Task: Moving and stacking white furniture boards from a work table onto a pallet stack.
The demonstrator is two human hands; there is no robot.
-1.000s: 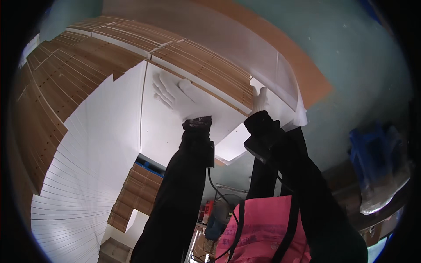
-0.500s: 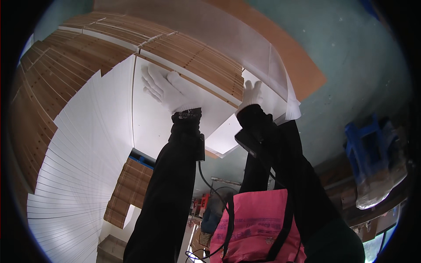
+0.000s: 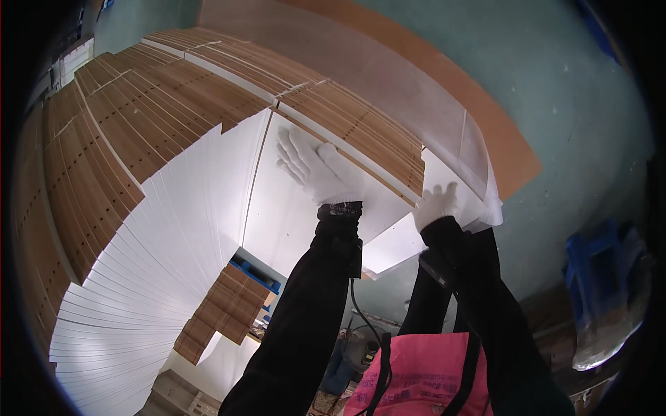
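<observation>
My left hand (image 3: 316,166), in a white knit glove, lies flat on a smooth white panel (image 3: 277,222), its fingers stretched out and the thumb a little apart. A narrow brown edge runs along the panel's far side. Near the panel's right end is my gloved right hand (image 3: 436,206), over a white sheet (image 3: 395,244). Its visible fingers are spread and somewhat bent, and I see nothing held in them. The palm side of both hands is hidden.
Brown boards with rows of holes (image 3: 166,97) stand stacked beyond the panel. White panels (image 3: 132,291) fan out at left. Translucent sheeting and brown board (image 3: 513,163) curve along the far right. A blue stool (image 3: 596,267) stands on the greenish floor (image 3: 548,111).
The view has shifted, so the panel and both hands appear lower and farther right. My left hand stays flat on the panel; my right hand keeps about the same place by its right end.
</observation>
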